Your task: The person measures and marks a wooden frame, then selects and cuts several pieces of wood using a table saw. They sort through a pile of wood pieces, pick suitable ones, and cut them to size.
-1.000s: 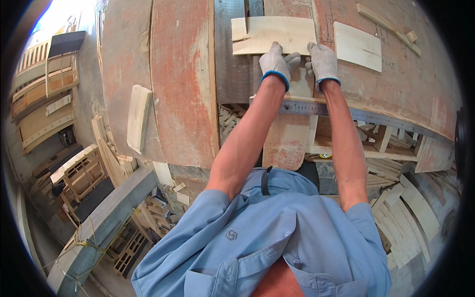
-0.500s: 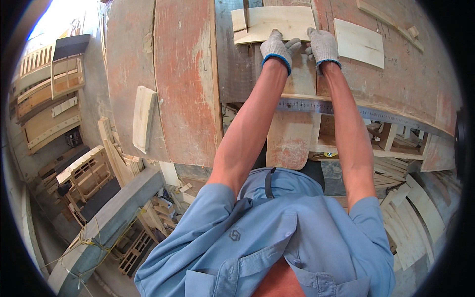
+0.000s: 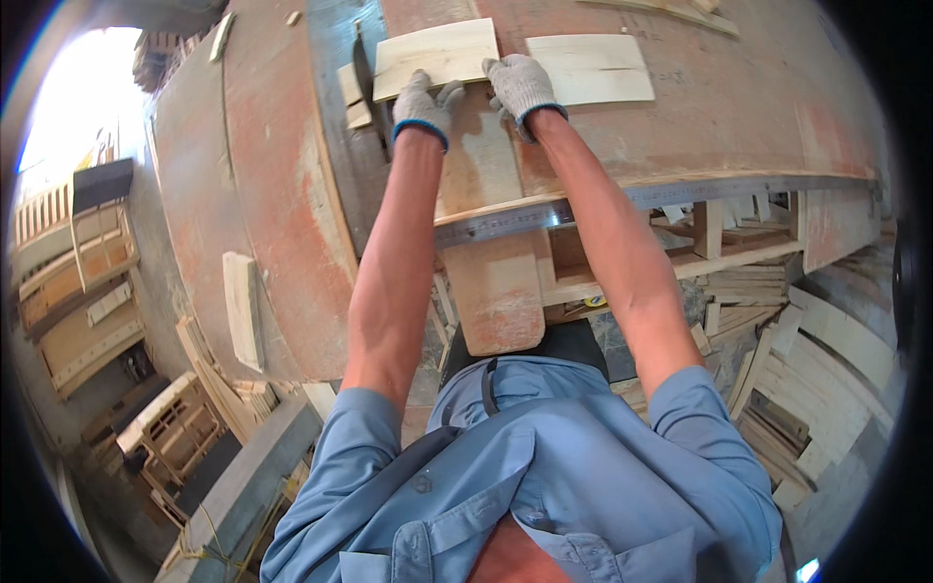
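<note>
A pale wooden board (image 3: 435,60) with a slightly curved far edge lies on the worn reddish saw table. My left hand (image 3: 425,105), in a grey knitted glove with a blue cuff, grips its near edge, thumb apart toward the right. At the board's right end my right hand (image 3: 520,85), gloved alike, holds the near corner with fingers curled; the fingertips are partly hidden. Close along the board's left end stands a dark saw blade (image 3: 363,66). Two small wood offcuts (image 3: 354,99) lie just left of the blade.
Another pale board (image 3: 593,70) lies right of my right hand. A metal ruler strip (image 3: 496,224) runs along the table's near edge. A wood block (image 3: 243,309) rests on the left tabletop; wood strips (image 3: 671,12) lie at the far right. Scrap wood is heaped below.
The view has shifted, so the table appears further left. The small piece at the board's left end now lies apart from it, beyond the blade. Both hands still hold the board.
</note>
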The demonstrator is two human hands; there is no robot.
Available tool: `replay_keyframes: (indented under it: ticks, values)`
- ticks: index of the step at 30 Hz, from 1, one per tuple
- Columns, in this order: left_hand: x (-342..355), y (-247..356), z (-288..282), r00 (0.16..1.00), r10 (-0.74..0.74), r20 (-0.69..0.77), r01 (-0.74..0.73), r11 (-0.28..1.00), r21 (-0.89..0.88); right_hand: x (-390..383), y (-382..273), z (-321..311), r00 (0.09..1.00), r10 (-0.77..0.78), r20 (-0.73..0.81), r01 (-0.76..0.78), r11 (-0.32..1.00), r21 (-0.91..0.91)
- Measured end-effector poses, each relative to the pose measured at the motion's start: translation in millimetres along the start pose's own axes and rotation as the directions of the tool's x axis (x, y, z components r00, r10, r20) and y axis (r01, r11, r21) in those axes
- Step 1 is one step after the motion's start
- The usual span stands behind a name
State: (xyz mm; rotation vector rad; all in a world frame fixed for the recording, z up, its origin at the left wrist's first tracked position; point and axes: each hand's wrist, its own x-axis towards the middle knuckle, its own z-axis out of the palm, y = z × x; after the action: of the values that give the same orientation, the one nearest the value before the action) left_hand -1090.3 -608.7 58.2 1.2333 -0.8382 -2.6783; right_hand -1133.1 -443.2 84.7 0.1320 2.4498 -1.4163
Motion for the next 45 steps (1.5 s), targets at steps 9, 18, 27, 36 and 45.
replay_keyframes:
  ticks: [9, 18, 27, 36, 45]
  values:
    - [-64, -69, 65, 0.985, 0.074, 0.159, -0.149, 0.830, 0.538, -10, 78, -152, 0.845, -0.261, -0.466, 0.019, 0.887, -0.462]
    - [-81, -70, 62, 0.989, 0.094, 0.113, -0.136, 0.874, 0.466, -23, 101, -181, 0.991, 0.074, -0.112, -0.036, 0.951, 0.309]
    - [-164, -76, 54, 0.924, 0.035, 0.380, -0.130, 0.965, 0.227, -155, 74, -166, 0.936, 0.195, -0.294, 0.104, 0.641, 0.760]
    - [-258, -120, -5, 0.803, -0.210, 0.558, 0.028, 0.948, 0.316, -348, 114, -207, 0.942, 0.290, -0.169, -0.002, 0.509, 0.861]
    - [-357, -235, -37, 0.676, -0.648, 0.351, 0.156, 0.592, 0.791, -532, 228, -232, 0.875, 0.455, -0.165, -0.159, 0.593, 0.790]
